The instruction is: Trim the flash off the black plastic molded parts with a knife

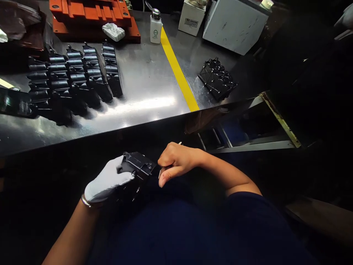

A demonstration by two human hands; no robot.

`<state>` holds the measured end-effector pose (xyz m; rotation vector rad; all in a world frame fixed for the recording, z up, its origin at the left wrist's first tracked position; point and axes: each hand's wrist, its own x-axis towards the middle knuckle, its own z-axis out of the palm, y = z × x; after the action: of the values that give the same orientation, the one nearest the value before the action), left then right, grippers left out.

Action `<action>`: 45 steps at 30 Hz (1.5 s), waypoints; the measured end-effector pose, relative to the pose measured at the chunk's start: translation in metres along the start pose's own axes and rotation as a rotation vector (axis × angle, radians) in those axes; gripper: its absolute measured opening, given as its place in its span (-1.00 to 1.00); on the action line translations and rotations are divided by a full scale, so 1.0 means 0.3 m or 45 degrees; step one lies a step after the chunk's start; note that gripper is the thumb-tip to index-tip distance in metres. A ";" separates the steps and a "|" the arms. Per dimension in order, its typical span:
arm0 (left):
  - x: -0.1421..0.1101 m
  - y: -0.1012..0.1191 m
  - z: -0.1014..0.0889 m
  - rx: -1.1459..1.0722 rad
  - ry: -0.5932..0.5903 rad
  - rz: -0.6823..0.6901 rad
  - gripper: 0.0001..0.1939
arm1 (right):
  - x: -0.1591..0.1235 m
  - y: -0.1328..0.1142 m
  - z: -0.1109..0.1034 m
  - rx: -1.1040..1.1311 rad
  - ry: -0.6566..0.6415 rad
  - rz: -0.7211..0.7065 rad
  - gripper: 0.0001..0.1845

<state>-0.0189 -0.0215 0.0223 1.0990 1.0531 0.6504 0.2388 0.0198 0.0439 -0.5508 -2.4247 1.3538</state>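
My left hand (106, 180), in a white glove, grips a black moulded plastic part (137, 165) in my lap, below the table's front edge. My bare right hand (176, 162) is curled closed against the part's right side, holding a small thin tool whose pale blade tip (160, 173) shows under the fingers and whose other end sticks out above the knuckles. Most of the tool is hidden inside the fist.
On the steel table (149, 84) stand rows of similar black parts (74, 79) at the left and one lattice-like black part (216, 79) right of a yellow stripe (178, 71). Orange trays (91, 16), a white cloth (113, 31), a white pump bottle (156, 26) and boxes (234, 24) line the far edge.
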 end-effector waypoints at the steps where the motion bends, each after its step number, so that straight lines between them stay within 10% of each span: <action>1: 0.003 0.016 -0.005 0.042 -0.010 -0.021 -0.51 | -0.004 -0.001 0.004 0.111 0.051 0.047 -0.30; 7: 0.040 0.048 0.015 0.514 0.044 -0.012 -0.38 | 0.015 0.033 0.111 0.399 0.338 0.494 -0.51; 11: 0.012 -0.049 0.033 0.492 0.974 0.285 -0.35 | -0.006 0.114 0.221 0.647 0.883 0.685 -0.46; 13: -0.013 -0.102 0.049 0.096 1.170 0.274 -0.31 | -0.012 0.142 0.272 0.794 1.169 0.700 -0.40; 17: -0.021 -0.150 0.104 -0.877 0.657 -0.125 -0.67 | 0.030 0.139 0.349 0.943 1.081 0.708 -0.38; 22: 0.027 -0.099 0.151 -1.421 0.756 -0.429 -0.71 | 0.079 0.147 0.367 0.960 1.058 0.688 -0.46; 35: 0.001 -0.022 0.198 -1.513 0.633 -0.600 -0.61 | 0.021 0.128 0.332 0.314 1.136 0.523 -0.63; 45: -0.005 -0.016 0.202 -1.655 0.681 -0.599 -0.63 | 0.032 0.123 0.312 0.035 1.372 -0.001 -0.91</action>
<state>0.0359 -0.0482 0.0235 -0.4632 0.9749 1.0216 0.1953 -0.0273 -0.0343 -0.9506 -1.5041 0.7460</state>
